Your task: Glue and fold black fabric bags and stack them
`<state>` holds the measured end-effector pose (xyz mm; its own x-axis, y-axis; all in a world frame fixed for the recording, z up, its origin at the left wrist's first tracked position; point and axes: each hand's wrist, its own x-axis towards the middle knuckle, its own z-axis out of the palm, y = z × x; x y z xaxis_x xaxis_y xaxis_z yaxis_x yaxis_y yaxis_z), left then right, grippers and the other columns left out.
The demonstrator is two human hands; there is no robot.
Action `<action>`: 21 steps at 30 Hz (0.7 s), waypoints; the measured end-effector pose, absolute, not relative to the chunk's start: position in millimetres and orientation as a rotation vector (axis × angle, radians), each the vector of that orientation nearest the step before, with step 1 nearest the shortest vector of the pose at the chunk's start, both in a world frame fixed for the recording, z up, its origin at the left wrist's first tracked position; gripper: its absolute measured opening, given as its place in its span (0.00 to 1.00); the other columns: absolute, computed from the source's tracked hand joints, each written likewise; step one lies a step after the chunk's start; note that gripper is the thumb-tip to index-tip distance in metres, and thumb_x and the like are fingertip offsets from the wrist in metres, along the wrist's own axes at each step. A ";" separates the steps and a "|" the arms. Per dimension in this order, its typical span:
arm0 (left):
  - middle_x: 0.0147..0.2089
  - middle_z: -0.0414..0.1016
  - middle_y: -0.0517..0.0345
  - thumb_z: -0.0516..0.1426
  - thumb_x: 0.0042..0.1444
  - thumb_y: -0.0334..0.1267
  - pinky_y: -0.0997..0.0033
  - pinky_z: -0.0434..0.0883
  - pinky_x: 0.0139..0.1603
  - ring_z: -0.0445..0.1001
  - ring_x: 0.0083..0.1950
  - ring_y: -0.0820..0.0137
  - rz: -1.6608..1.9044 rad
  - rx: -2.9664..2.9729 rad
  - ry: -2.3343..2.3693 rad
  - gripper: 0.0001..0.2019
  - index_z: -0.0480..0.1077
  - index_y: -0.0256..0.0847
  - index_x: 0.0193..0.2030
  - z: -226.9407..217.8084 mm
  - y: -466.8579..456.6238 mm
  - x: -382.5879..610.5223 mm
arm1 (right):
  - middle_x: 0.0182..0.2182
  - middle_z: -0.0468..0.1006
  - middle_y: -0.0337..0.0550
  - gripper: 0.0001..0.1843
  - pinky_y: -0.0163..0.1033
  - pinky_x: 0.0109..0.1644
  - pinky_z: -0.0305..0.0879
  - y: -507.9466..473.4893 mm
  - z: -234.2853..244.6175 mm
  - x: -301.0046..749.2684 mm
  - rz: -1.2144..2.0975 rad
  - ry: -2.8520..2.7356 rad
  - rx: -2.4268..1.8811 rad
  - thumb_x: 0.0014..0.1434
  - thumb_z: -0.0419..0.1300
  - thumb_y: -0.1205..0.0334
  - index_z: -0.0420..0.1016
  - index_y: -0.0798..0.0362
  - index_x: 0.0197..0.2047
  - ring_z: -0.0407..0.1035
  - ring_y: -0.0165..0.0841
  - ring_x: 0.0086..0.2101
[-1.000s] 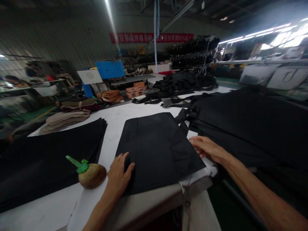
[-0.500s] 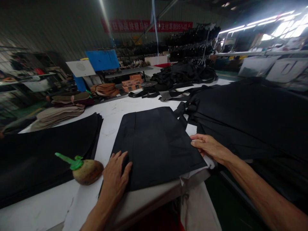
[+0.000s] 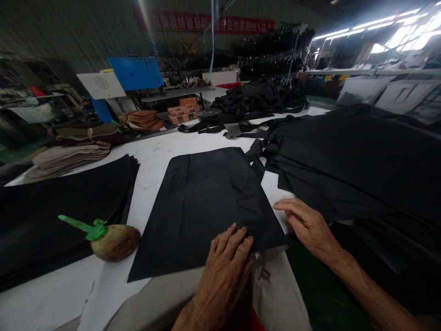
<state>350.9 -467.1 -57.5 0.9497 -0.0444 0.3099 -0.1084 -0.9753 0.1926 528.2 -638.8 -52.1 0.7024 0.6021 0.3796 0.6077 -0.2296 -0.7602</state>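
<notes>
A folded piece of black fabric [image 3: 210, 197] lies flat on the white tabletop [image 3: 151, 165], reaching to its near edge. My left hand [image 3: 229, 257] rests on the near right part of this fabric, fingers stretched out and palm down. Just off its right edge is my right hand [image 3: 305, 223], fingers extended and slightly bent, holding nothing that I can see. On the left stands a round, gourd-like glue bottle [image 3: 115, 242] with a green nozzle, beside the fabric's left corner.
A stack of black fabric pieces [image 3: 65, 207] lies at the left, with beige cloth stacks [image 3: 69, 158] behind. A large black fabric heap [image 3: 351, 161] covers the right side. Black straps [image 3: 258, 103] and reddish-brown blocks [image 3: 182, 111] sit at the back.
My left hand has slid right across the fabric, from its left edge to its near right part. My right hand has come off the fabric's right edge. The fabric's near left corner now shows.
</notes>
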 end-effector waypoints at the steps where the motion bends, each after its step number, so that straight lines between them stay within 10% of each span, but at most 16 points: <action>1: 0.61 0.64 0.57 0.50 0.62 0.35 0.55 0.64 0.59 0.58 0.64 0.61 0.431 2.900 -0.130 0.18 0.59 0.46 0.59 -59.0 -468.4 353.2 | 0.42 0.76 0.43 0.16 0.43 0.50 0.64 -644.2 -56.6 523.5 -0.092 -1.099 -1.875 0.58 0.50 0.71 0.75 0.48 0.42 0.69 0.36 0.45; 21: 0.61 0.65 0.61 0.47 0.64 0.39 0.55 0.61 0.59 0.61 0.63 0.63 0.304 2.903 -0.251 0.16 0.62 0.47 0.58 -60.7 -458.5 362.5 | 0.43 0.77 0.45 0.20 0.45 0.43 0.63 -661.2 -83.3 511.0 -0.436 -1.683 -1.936 0.61 0.46 0.76 0.72 0.49 0.48 0.68 0.35 0.43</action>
<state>362.5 -458.5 -60.7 0.9642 -0.1459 0.2216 -0.1897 -0.9630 0.1912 511.0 -661.2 -83.3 0.1708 0.8081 0.5638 0.9802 -0.0810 -0.1808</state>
